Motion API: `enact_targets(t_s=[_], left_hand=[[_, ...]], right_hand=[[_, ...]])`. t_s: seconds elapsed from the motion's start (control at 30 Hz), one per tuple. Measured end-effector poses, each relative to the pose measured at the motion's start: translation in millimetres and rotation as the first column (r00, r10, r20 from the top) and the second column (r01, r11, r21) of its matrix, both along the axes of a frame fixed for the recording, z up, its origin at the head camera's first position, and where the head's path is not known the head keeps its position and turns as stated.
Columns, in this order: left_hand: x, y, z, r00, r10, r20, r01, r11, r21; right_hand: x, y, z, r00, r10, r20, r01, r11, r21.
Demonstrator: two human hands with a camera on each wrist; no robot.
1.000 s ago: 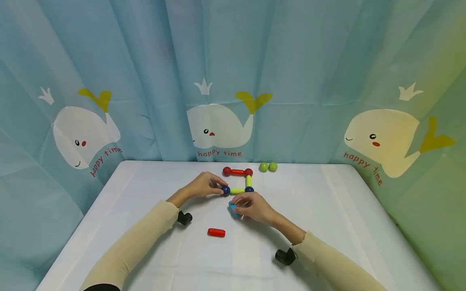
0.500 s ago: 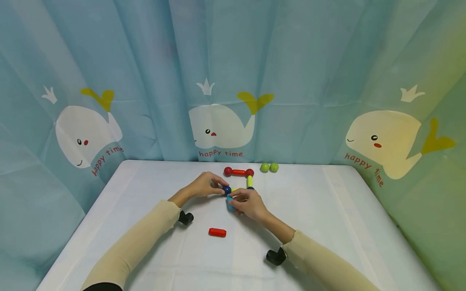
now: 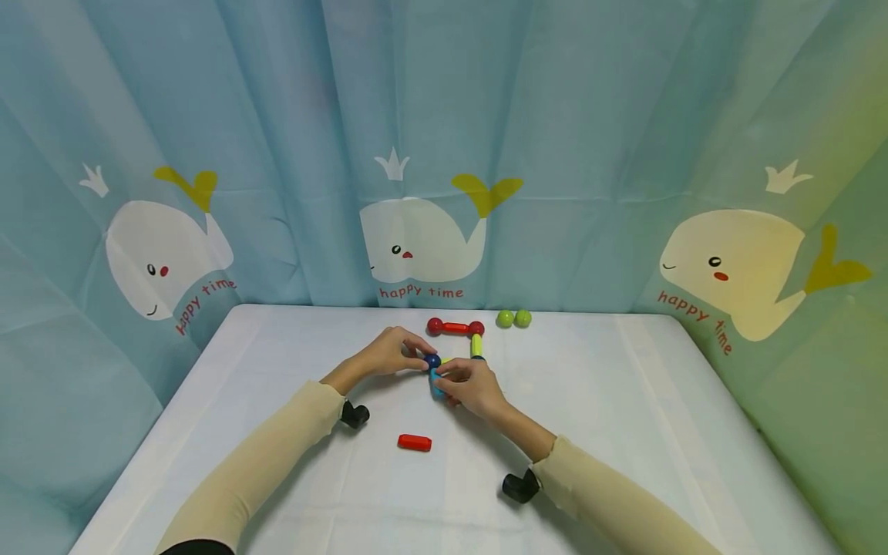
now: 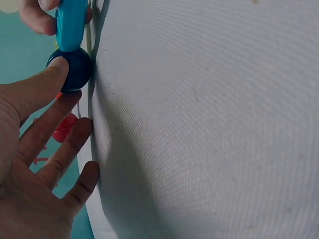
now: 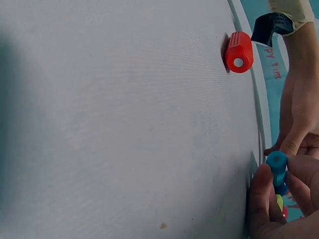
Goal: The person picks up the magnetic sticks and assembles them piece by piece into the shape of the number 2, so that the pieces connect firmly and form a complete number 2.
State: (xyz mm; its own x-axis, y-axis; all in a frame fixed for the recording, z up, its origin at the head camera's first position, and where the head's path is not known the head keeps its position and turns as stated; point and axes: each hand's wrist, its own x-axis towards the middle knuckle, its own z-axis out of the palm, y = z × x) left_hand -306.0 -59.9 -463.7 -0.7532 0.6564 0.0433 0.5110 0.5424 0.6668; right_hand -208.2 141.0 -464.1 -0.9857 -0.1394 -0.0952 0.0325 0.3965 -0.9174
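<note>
Between thumb and fingertips, my left hand point(image 3: 388, 354) pinches a dark blue ball point(image 4: 76, 69) at the near left corner of a chain of rods and balls. A light blue rod point(image 4: 71, 25) is pinched in my right hand point(image 3: 473, 385); its far end touches the blue ball. From that ball a yellow-green rod point(image 3: 446, 360), partly hidden by my right hand, runs right to another dark blue ball point(image 3: 478, 358). A second yellow-green rod point(image 3: 476, 344) leads back to a red ball point(image 3: 475, 328). A red rod point(image 3: 455, 327) joins it to another red ball point(image 3: 435, 326).
A loose red rod point(image 3: 415, 442) lies on the white table point(image 3: 333, 486) in front of the hands. Two green balls point(image 3: 514, 318) sit side by side at the back edge. Behind the table hangs a blue curtain point(image 3: 576, 231) printed with whales.
My right hand has moved left and slightly back, bringing the light blue rod up to the dark blue ball. My left hand keeps its hold there.
</note>
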Motion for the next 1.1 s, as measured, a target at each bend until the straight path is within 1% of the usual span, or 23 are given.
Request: enact_targets(t_s=[0.23,0.4,0.47,0.63,0.7,0.77,0.93,1.1], left_hand=[[-0.6,-0.5,-0.7,1.0,-0.023,-0.015,0.023,1.0,0.015],[-0.8,-0.9,-0.6,1.0,-0.02,-0.015,0.02,1.0,0.02],[-0.8,-0.7,-0.7,1.0,-0.02,-0.017,0.02,1.0,0.02],[-0.3,-0.7,-0.5,1.0,-0.021,-0.016,0.022,0.999,0.026],[-0.1,-0.8,-0.2,1.0,-0.022,-0.014,0.022,0.999,0.028],[-0.1,-0.8,-0.1,1.0,-0.021,-0.013,0.021,0.999,0.029],[-0.5,-0.3,-0.6,1.0,-0.016,-0.02,0.016,1.0,0.02],[0.2,-0.1,-0.7,0.999,-0.017,-0.027,0.017,1.0,0.009]], right_hand=[[-1.5,-1.0,-1.8,0.998,0.029,0.061,-0.025,0.997,-0.07],[-1.2,-2.5,-0.8,0.996,0.055,0.07,-0.049,0.995,-0.086],[0.4,-3.3,2.9,0.995,0.062,0.077,-0.055,0.994,-0.095],[7.5,-5.8,19.3,0.993,0.078,0.09,-0.068,0.992,-0.107],[8.4,-6.2,21.5,0.993,0.079,0.09,-0.069,0.992,-0.107],[6.9,-5.9,17.6,0.993,0.074,0.087,-0.065,0.992,-0.109],[0.3,-4.4,1.7,0.996,0.06,0.065,-0.052,0.992,-0.115],[-1.5,-4.5,-3.8,0.997,0.051,0.055,-0.045,0.994,-0.102]])
